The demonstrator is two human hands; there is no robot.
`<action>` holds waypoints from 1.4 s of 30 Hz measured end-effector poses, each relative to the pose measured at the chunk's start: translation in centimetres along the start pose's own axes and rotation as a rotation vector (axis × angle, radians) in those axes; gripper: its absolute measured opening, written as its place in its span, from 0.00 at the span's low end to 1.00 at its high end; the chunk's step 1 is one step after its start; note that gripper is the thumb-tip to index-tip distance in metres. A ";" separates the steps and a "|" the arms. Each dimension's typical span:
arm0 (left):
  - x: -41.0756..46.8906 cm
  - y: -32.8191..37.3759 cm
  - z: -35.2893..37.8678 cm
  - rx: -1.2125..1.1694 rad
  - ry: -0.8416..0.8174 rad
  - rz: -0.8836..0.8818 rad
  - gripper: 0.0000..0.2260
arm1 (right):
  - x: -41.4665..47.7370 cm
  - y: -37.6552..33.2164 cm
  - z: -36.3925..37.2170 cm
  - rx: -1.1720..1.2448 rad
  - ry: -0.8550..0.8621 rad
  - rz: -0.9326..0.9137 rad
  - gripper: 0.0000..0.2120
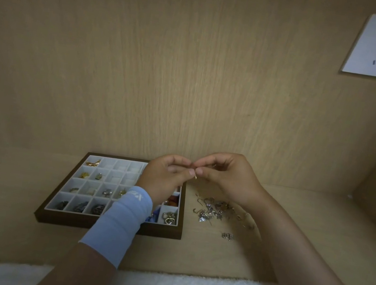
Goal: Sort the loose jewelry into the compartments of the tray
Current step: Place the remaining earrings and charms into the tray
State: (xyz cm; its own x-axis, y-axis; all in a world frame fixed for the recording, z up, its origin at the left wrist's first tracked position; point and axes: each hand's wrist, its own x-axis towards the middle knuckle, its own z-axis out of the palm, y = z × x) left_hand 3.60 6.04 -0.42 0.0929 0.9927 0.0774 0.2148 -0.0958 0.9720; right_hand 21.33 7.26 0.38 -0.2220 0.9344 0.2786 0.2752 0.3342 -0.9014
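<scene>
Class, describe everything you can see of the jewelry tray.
The tray has a dark brown, wood-like frame around a white grid of square compartments. It lies on the desk, left of the loose jewelry. Some compartments hold gold, silver, dark or red pieces; several far ones look empty. The left hand, pinching a gold piece, and its blue sleeve hide part of its right side.

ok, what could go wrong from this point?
1. The small gold piece is pinched only between the fingertips of the left hand and right hand, near the right edge of the tray. A slip could drop it into a wrong compartment or back into the loose pile.
2. That pile looks tangled, so lifting one item may drag others along.
3. The sleeve hides several compartments, so a misplacement there might go unseen.
</scene>
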 end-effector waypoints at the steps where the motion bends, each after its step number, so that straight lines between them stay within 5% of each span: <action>1: 0.1 0.0 0.0 -0.002 0.018 0.000 0.07 | -0.1 -0.1 0.0 -0.004 -0.006 -0.002 0.06; 19: -1.6 -0.4 -4.7 -0.251 -0.117 -0.075 0.09 | -0.3 -2.4 4.2 -0.084 0.054 -0.037 0.02; 25: -2.2 -1.8 -9.4 -0.353 -0.018 -0.090 0.06 | 1.7 -4.3 9.1 -0.147 0.028 -0.109 0.01; 33: -2.1 -3.4 -15.2 -0.041 0.243 0.043 0.04 | 6.0 -6.6 14.4 -0.627 -0.207 -0.211 0.04; 37: -2.0 -5.8 -17.2 0.324 0.345 0.067 0.07 | 7.9 -6.5 16.6 -0.804 -0.339 -0.139 0.04; 42: -2.0 -7.6 -18.0 0.569 0.269 0.001 0.18 | 8.6 -5.5 18.7 -1.023 -0.441 -0.093 0.07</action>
State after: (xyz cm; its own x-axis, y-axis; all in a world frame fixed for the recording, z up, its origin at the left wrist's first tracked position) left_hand -15.73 6.10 -3.93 -0.1387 0.9692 0.2035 0.7056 -0.0475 0.7070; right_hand 0.40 11.18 1.52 -0.5381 0.8429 0.0057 0.8354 0.5342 -0.1291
